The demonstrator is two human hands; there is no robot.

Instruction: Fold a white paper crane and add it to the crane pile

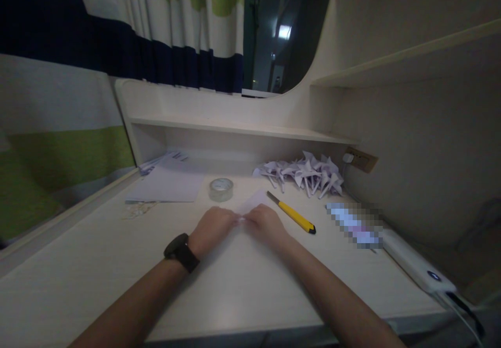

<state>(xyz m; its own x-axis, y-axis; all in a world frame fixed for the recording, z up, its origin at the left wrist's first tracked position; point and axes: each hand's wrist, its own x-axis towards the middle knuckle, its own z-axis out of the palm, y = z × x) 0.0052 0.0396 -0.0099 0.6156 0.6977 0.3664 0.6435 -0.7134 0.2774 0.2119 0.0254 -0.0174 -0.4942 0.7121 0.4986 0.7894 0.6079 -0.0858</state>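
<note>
A piece of white paper point(255, 199) lies on the desk, its near edge between my two hands. My left hand point(217, 224), with a black watch on the wrist, is closed on that edge from the left. From the right, my right hand point(264, 224) pinches the same edge, fingertips almost touching the left ones. What the fingers do underneath is hidden. Just right of my right hand rests a yellow utility knife point(294, 214). A roll of clear tape point(221, 189) sits beyond my left hand.
Several folded paper pinwheels point(309, 173) are heaped at the back right. A stack of white paper point(168, 181) lies at the back left, thin strings point(141, 210) before it. A blurred-out bright object point(354, 225) and a white power bar point(415, 262) line the right side.
</note>
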